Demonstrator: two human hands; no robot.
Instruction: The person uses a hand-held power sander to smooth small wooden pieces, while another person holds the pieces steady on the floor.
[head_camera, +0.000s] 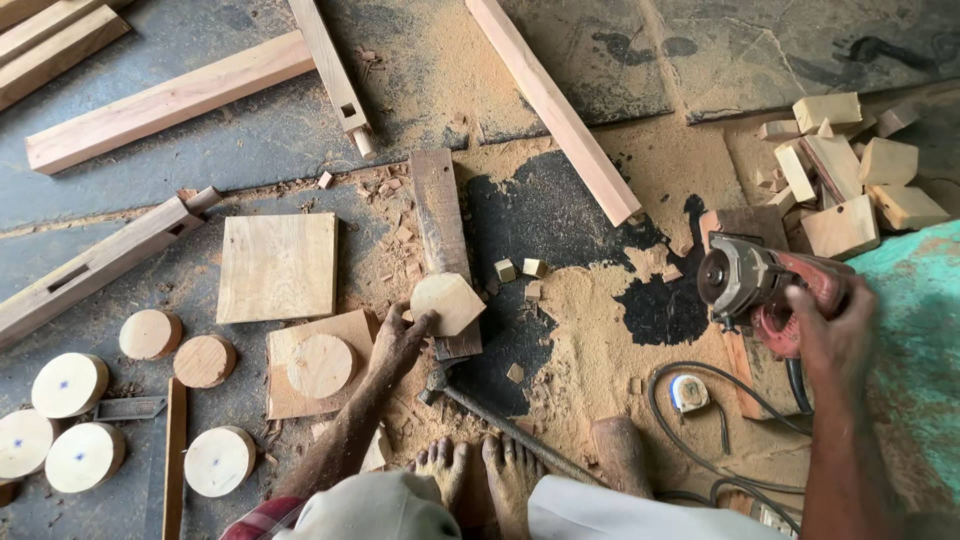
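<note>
My left hand (400, 340) rests its fingertips on a pale wooden piece with cut corners (447, 302), which lies on the near end of a dark plank (441, 230). My right hand (835, 335) grips the red body of a handheld power grinder (760, 285), its round head facing left over a sawdust patch. The grinder sits on a small wooden board (745, 225). Its black cable (690, 440) loops on the floor near my bare feet (480, 470).
Several round wooden discs (70, 385) lie at the left, one on a brown square (318, 365). A square board (278, 266), long timber lengths (160, 105), a pile of offcut blocks (850, 175) and a hammer (490, 415) surround me. Sawdust covers the floor.
</note>
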